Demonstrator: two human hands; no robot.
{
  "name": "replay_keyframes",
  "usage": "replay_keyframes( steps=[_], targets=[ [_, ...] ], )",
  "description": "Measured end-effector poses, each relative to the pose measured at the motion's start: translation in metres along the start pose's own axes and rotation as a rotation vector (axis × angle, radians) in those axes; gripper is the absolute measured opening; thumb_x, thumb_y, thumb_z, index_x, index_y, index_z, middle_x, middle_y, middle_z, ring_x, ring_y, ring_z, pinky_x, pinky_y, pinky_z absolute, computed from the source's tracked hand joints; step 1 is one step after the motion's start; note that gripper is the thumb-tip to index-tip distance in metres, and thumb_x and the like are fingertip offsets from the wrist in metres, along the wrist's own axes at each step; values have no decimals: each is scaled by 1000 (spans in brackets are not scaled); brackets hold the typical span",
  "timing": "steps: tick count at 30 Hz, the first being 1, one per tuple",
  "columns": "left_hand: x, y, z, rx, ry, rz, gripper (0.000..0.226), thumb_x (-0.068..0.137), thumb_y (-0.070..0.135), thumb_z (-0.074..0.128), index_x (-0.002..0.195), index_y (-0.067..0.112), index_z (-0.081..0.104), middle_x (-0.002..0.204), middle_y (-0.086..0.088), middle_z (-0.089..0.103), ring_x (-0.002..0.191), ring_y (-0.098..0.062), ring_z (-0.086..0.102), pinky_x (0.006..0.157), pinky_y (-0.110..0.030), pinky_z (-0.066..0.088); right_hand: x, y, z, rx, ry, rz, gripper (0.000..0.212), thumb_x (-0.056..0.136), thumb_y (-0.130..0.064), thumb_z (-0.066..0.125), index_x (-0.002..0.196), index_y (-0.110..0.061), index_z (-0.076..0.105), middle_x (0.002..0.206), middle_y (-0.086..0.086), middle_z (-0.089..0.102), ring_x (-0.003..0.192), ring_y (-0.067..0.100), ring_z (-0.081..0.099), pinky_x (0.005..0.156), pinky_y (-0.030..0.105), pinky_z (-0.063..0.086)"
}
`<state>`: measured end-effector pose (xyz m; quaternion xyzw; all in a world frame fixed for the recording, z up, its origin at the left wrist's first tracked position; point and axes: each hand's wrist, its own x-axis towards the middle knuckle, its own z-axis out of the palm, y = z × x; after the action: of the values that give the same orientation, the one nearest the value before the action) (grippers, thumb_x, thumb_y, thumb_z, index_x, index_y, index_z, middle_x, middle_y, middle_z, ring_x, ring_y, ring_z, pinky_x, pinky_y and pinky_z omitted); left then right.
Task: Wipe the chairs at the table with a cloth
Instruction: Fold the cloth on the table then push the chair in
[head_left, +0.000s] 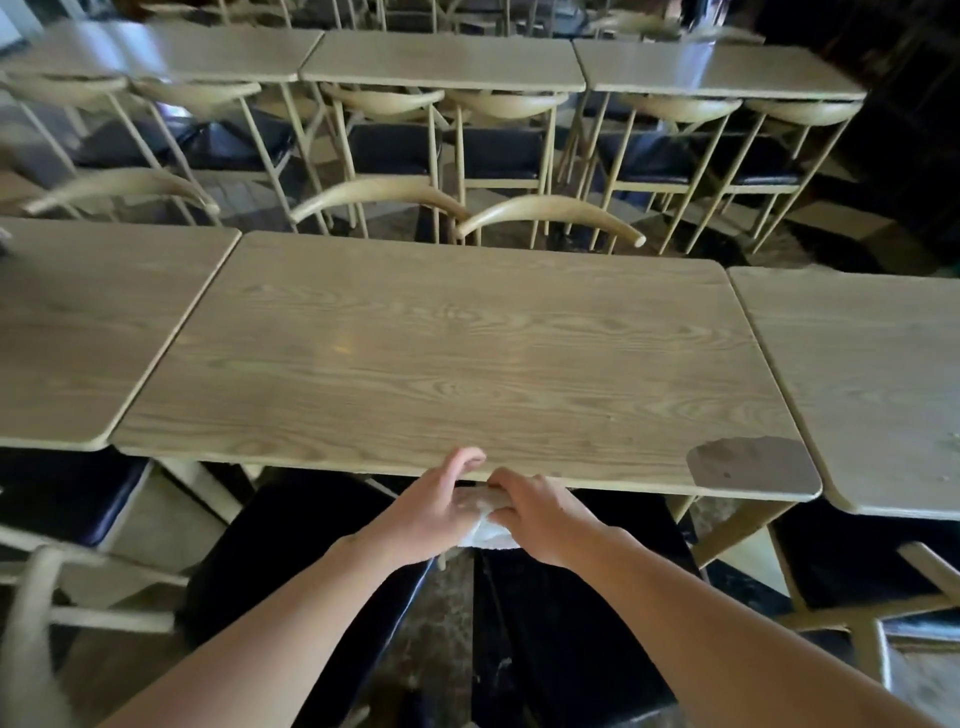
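A white cloth (487, 531) is bunched between both hands just below the near edge of the wooden table (441, 353). My left hand (434, 506) holds its left side, fingers partly lifted toward the table edge. My right hand (530, 512) grips its right side with curled fingers. Beneath my arms two chairs with black padded seats are tucked under the table: one on the left (291, 561), one on the right (587, 613). A narrow gap of floor runs between them.
More wooden tables stand to the left (78, 322) and right (872, 384). Curved pale chair backs (550, 213) line the far side. Another row of tables and chairs fills the back. A grey worn patch (748, 462) marks the table's near right corner.
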<state>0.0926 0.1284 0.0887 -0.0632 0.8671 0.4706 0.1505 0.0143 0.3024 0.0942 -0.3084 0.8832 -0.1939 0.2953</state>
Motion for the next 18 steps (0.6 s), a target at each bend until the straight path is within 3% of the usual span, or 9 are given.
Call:
replay_keyframes(
  steps=[1, 3, 5, 7, 10, 12, 15, 18],
  targets=[
    [-1, 0, -4, 48, -51, 5, 63, 82, 42, 70, 135, 47, 35, 120, 43, 45, 111, 23, 48, 82, -2, 40, 4, -5, 1, 17, -33, -9, 26, 101, -29, 49, 127, -31, 47, 102, 3, 67, 81, 22, 65, 66, 38, 56],
    [5, -7, -17, 213, -65, 30, 72, 75, 37, 74, 138, 42, 40, 103, 34, 58, 93, 4, 64, 71, -11, 50, 18, -11, 3, 49, -71, -5, 24, 101, -32, 51, 124, -27, 48, 99, -1, 66, 79, 18, 64, 61, 32, 51],
    [18, -20, -33, 383, -47, 44, 45, 83, 28, 73, 125, 25, 57, 83, 19, 62, 74, -9, 67, 55, -15, 44, 36, -11, 2, 47, -98, 4, 19, 99, -39, 57, 112, -25, 54, 93, -4, 64, 74, 15, 61, 59, 32, 46],
    [32, -28, -46, 447, -73, 34, 26, 89, 27, 71, 114, 20, 66, 71, 17, 58, 64, -12, 66, 50, -14, 38, 50, -6, -1, -5, -128, 23, 19, 97, -40, 60, 108, -26, 58, 98, -3, 64, 75, 14, 59, 58, 29, 41],
    [55, -38, -64, 511, -121, 40, 25, 93, 24, 65, 118, 22, 68, 75, 12, 66, 66, -17, 68, 57, -29, 53, 73, 1, -6, -73, -150, 79, 35, 97, -36, 61, 130, -25, 57, 128, 2, 63, 105, 22, 62, 73, 29, 44],
    [75, -47, -75, 569, -109, 46, 28, 93, 17, 59, 120, 21, 68, 82, 5, 71, 64, -16, 66, 60, -31, 55, 95, 2, -14, -114, -124, 103, 42, 98, -36, 59, 139, -25, 54, 139, 2, 59, 118, 23, 60, 86, 31, 48],
    [104, -51, -92, 563, -65, 63, 33, 95, 13, 56, 126, 18, 66, 83, 4, 71, 50, -7, 52, 44, -17, 37, 129, -2, -38, -180, -28, 112, 38, 99, -37, 57, 136, -31, 57, 137, -1, 63, 114, 22, 63, 85, 32, 49],
    [138, -48, -113, 567, 26, 109, 28, 94, 11, 58, 120, 17, 69, 82, 2, 71, 47, -4, 50, 40, -11, 30, 163, -3, -63, -243, 79, 115, 34, 98, -33, 59, 132, -34, 60, 128, 0, 67, 104, 23, 66, 75, 30, 49]
  ],
)
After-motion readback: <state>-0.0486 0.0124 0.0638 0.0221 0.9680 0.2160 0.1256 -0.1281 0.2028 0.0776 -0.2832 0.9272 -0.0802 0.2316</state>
